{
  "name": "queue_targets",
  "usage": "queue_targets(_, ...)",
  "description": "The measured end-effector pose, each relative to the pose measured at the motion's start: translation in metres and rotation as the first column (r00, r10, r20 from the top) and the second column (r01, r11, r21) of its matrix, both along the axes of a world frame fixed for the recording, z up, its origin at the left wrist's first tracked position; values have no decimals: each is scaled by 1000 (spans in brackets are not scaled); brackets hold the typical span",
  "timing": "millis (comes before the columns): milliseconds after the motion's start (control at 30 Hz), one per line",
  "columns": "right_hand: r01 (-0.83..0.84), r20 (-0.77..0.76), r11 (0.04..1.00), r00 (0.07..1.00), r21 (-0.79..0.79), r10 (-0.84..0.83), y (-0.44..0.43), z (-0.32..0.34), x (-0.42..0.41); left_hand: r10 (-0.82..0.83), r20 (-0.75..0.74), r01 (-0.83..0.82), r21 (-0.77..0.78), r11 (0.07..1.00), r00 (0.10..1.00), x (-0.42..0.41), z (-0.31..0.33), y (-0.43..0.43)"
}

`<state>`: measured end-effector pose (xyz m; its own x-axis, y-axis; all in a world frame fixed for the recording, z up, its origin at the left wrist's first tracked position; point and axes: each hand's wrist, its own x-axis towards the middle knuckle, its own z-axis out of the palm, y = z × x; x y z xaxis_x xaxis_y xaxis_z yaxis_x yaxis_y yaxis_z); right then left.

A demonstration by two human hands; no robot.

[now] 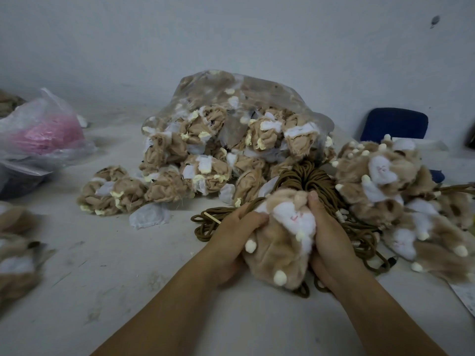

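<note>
Tan plush toy [279,249], perhaps a cat, between left hand [237,233] and right hand [327,227]

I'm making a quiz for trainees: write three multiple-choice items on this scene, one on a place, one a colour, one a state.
1. Where is the blue chair? A far right B far left C centre
2. What colour is the cord? A pink B brown C green
3. How is the plush toy held? A by both hands B by one hand C untouched
Answers: A, it stands at the right edge; B, its coils are brown; A, left hand and right hand both grip it.
</note>
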<state>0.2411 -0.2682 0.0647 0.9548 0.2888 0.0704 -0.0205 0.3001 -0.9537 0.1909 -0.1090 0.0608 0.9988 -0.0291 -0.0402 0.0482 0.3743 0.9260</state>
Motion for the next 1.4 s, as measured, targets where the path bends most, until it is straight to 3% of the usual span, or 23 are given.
queue_targets(67, -7, -21, 1000, 1000, 18, 7, -1, 1, 1, 12, -10, -12, -48, 999, 1000, 0, -1, 1)
queue_targets(200, -170, -43, 983, 984, 63, 173, -1, 3, -1, 110, -32, -114, -200, 973, 993, 3, -2, 6)
queue_targets(300, -219, 53, 963, 972, -158, 229, 4, -2, -8, 172, -85, -190, -319, 929, 981, 6, -1, 11)
queue_targets(400, -165, 165, 926, 959, -340, 232, 12, -6, -16, 200, -53, -206, -299, 932, 978, 7, -3, 10)
queue_targets(533, 31, 288, 949, 956, -315, 64, 10, -7, -13, 186, 3, -180, -233, 956, 983, 7, -5, 4)
queue_targets(633, 203, 396, 901, 918, -383, -39, 7, -4, -13, 148, -9, -146, -240, 960, 989, 7, -5, 4)
queue_targets(867, 403, 535, 870, 819, -283, -206, 3, 3, -14, 45, -18, -48, -238, 970, 999, 4, -1, 7)
queue_targets(1100, 508, 702, 793, 697, -337, -148, 1, 2, -8, 6, 3, -5, -267, 964, 1000, 6, -2, 8)
queue_targets(1267, 497, 684, 802, 712, -332, -158, 0, 1, -7, 25, 8, -22, -283, 959, 1000, 6, -3, 11)
queue_targets(1400, 403, 542, 870, 816, -283, -201, -1, 1, -6, 33, 18, -26, -287, 958, 999, 6, -2, 11)
